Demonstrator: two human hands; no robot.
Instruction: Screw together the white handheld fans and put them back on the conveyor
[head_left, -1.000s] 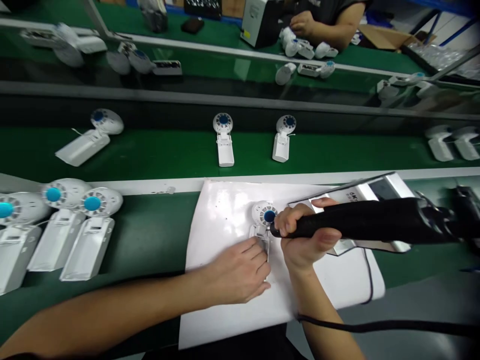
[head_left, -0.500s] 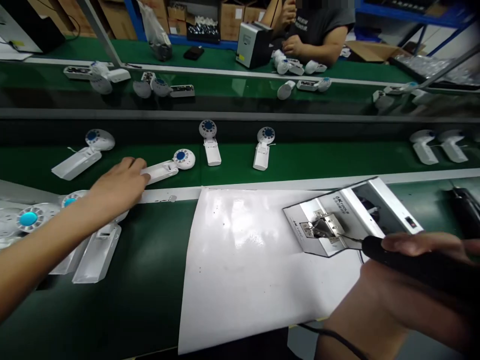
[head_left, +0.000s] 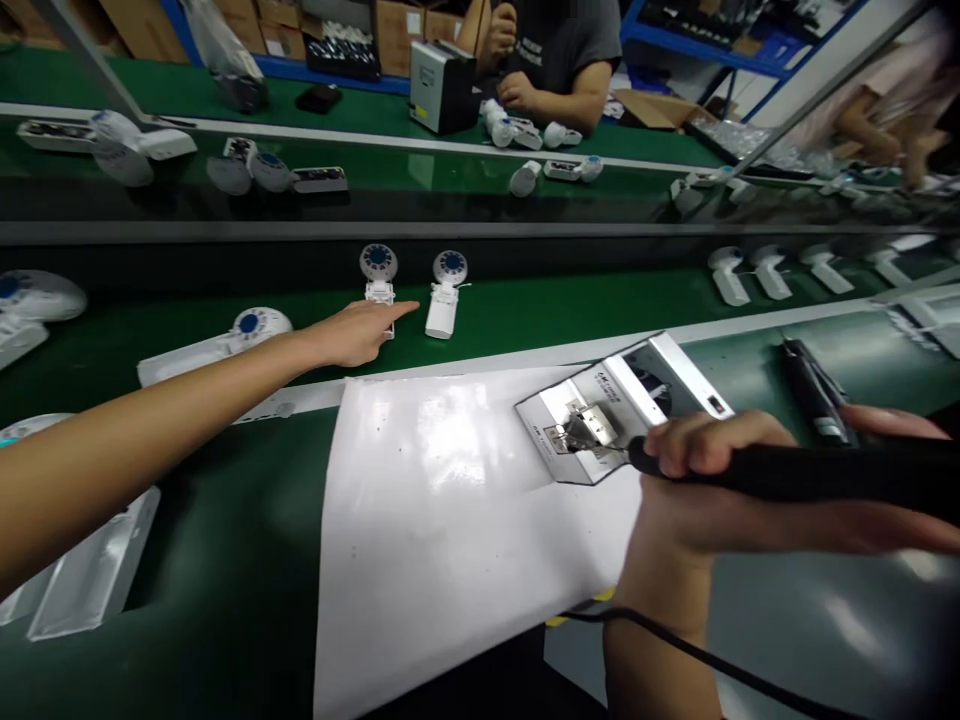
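Note:
My left hand [head_left: 360,332] reaches across the green strip with its index finger stretched out. It partly covers the handle of a white device [head_left: 378,262] with a round, blue-centred head. Just right of the fingertip lies a similar white device [head_left: 442,310]. In my right hand [head_left: 720,470] is a black corded electric screwdriver [head_left: 810,475], its bit at the front of a silver screw feeder [head_left: 600,415]. The feeder stands on a white sheet [head_left: 420,520].
More white devices lie along the strip, one under my left forearm [head_left: 187,355] and several at the right [head_left: 772,272]. Open white housings [head_left: 94,570] lie at the lower left. A black tool [head_left: 810,390] rests beyond my right hand. A co-worker [head_left: 555,70] sits opposite.
My left hand has left the device at the left and moved right to the middle ones. The view has swung right. My right hand keeps the screwdriver at the feeder.

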